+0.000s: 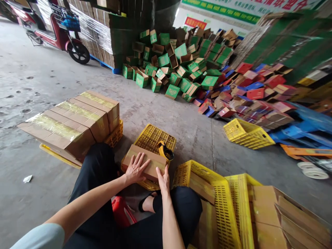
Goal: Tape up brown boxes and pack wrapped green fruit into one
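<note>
A closed brown cardboard box (129,156) lies in front of me on an upturned yellow plastic crate (148,133). My left hand (137,168) rests flat on top of the box with its fingers spread. At the right end of the box, my right hand (163,178) touches the side with fingers stretched out. Just behind the box, a yellow and black tape dispenser (165,150) sits on the crate.
Taped cartons (77,117) stand at my left on a yellow crate. At my right are yellow crates (223,197) holding boxes, and flat cardboard (287,214). Farther off lie green boxes (172,90), red and blue boxes (255,93), a scooter (55,34) and another crate (247,133).
</note>
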A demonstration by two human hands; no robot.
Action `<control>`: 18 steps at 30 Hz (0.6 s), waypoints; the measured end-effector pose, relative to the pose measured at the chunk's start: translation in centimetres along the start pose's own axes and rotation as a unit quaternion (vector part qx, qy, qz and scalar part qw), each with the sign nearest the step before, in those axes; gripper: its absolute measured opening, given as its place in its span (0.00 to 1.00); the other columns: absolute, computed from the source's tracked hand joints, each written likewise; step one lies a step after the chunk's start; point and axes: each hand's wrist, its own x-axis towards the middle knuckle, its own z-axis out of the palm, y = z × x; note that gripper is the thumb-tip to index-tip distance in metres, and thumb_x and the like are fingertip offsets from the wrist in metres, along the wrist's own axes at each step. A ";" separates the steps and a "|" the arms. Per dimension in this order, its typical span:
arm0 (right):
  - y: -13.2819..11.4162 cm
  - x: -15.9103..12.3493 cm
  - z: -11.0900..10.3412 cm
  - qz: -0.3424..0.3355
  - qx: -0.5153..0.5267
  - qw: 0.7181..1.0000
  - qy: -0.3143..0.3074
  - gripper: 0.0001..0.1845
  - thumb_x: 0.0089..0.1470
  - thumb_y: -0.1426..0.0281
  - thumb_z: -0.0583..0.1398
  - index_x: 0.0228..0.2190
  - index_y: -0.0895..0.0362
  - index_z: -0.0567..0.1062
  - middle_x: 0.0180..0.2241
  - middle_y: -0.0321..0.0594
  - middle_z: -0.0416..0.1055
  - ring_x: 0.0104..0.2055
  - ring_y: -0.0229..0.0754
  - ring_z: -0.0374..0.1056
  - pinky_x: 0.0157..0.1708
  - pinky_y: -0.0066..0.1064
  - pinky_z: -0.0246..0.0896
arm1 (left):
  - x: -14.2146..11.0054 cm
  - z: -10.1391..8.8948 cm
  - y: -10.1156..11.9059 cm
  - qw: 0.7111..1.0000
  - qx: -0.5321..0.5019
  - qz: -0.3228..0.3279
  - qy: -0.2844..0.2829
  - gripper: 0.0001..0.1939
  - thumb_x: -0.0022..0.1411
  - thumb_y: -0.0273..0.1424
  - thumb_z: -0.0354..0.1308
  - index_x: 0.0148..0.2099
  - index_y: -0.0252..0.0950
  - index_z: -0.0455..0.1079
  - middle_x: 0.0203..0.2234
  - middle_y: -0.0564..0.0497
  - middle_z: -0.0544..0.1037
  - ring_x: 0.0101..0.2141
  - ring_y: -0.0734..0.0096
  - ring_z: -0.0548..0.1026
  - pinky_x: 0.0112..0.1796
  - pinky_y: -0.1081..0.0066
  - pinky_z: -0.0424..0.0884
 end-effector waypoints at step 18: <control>0.1 -4.1 0.4 -0.114 -0.127 0.979 0.113 0.54 0.67 0.39 0.37 0.64 0.75 0.66 0.52 0.71 0.76 0.49 0.58 0.79 0.47 0.41 0.73 | -0.1 -0.3 1.2 0.999 0.043 -0.017 -0.019 0.62 0.50 0.40 0.76 0.78 0.44 0.45 0.76 0.32 0.39 0.74 0.34 0.39 0.67 0.33 0.41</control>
